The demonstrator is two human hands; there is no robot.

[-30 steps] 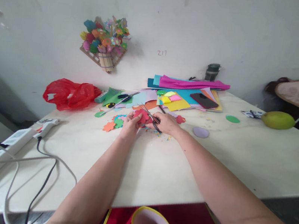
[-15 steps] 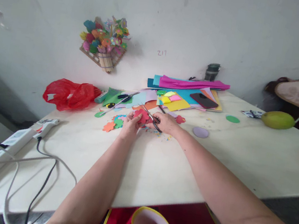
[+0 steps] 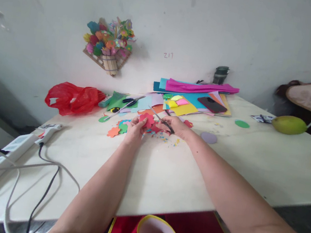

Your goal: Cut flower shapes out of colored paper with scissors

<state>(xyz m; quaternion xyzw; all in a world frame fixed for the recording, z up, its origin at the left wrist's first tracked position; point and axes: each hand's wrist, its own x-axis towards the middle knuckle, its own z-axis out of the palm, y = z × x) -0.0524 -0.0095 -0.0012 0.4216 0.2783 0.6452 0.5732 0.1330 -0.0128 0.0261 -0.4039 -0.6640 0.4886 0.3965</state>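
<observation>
Between thumb and fingers, my left hand (image 3: 136, 128) pinches a red flower cutout (image 3: 147, 120) above the table. My right hand (image 3: 177, 128) grips scissors (image 3: 166, 124) by their dark handles, the blades pointing up and left, a little apart from the flower's right edge. Beneath the hands lie red pieces and small coloured scraps (image 3: 166, 138). Left of my left hand rest an orange flower cutout (image 3: 113, 131) and a green one (image 3: 123, 128). Another red cutout (image 3: 188, 123) lies just beyond my right wrist, beside a lilac disc (image 3: 209, 137).
Coloured sheets (image 3: 193, 99) with a phone (image 3: 212, 104) on them lie at the back. A red plastic bag (image 3: 74, 99) and a second pair of scissors (image 3: 130, 100) are at back left. A power strip (image 3: 11, 149) with cables lines the left; a mango (image 3: 289, 125) sits right.
My right hand and the scissors have drawn slightly right, away from the red flower cutout. The left hand stays almost in place, still pinching it.
</observation>
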